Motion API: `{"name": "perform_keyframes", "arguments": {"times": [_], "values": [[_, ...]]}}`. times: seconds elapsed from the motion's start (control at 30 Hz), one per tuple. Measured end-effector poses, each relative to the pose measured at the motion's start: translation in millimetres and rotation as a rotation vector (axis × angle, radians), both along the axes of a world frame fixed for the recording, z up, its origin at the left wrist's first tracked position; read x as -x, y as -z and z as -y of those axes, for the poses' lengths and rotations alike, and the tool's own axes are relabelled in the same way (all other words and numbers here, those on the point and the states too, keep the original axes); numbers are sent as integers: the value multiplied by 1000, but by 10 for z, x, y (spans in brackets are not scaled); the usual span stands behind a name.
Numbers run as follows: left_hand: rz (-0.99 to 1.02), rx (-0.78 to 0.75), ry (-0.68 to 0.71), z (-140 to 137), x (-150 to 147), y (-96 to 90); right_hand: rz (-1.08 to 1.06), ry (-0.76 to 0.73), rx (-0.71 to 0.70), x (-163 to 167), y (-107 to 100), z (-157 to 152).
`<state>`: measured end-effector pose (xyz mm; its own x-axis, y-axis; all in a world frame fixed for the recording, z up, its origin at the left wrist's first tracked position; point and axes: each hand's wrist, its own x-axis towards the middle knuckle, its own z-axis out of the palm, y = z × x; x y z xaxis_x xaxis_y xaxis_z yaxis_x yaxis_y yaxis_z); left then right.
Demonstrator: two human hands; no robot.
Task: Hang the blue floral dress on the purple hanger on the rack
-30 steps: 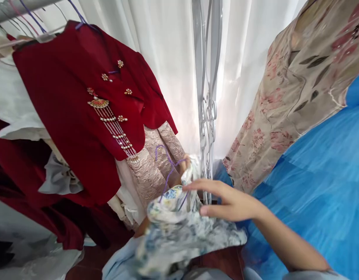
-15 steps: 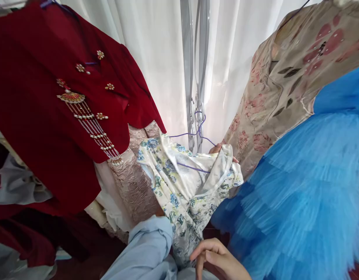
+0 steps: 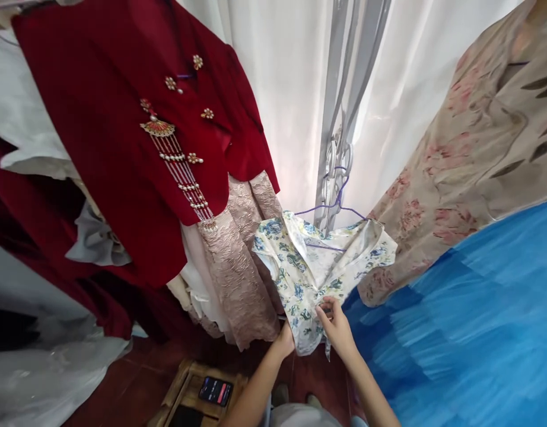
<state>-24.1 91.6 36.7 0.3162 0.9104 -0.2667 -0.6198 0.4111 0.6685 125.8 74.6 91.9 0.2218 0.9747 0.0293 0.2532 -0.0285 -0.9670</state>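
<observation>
I seem to be straightening the floral top below centre frame, right hand nearly closed, pinching its front, left hand behind its edge, grip hidden; next calls for gentle tension.

A white curtain fills the back of the room from eleven o'clock round to two, hanging in long upright folds; daylight-pale brightness shows on it, strongest between one and two; at one o'clock a grey metal stand with curling loops rises in front of it, its foot hidden; the floor is dark reddish brown, crossed by faint straight lines from six to eight; a low wooden stool stands on it at seven; the light dims toward eight.
</observation>
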Motion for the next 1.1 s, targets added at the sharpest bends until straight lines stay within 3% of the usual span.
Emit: {"name": "perform_keyframes", "arguments": {"times": [0.1,0.2,0.4,0.57,0.67,0.77,0.9,1.0,1.1], "values": [[-47,0,-21,182,50,256,125,-27,11,85,-76,-280],[-295,-84,-91,294,6,343,133,8,13,161,-211,-492],[-591,-120,-243,215,-108,276,-492,-198,267,141,-389,-511],[-682,-184,-243,86,39,274,-574,-250,352,61,-539,-388],[-723,-230,-157,90,19,230,-633,-176,189,-17,-959,-549],[-732,-237,-84,163,-151,179,-643,-113,-71,-103,-1608,-861],[-681,-262,-65,288,-415,201,-631,-45,-249,-147,-2337,-1224],[-631,-246,-54,315,-439,277,-642,3,-329,-153,-2567,-1298],[-628,-238,-34,197,-223,240,-624,3,-377,-176,-2595,-1211]]}}
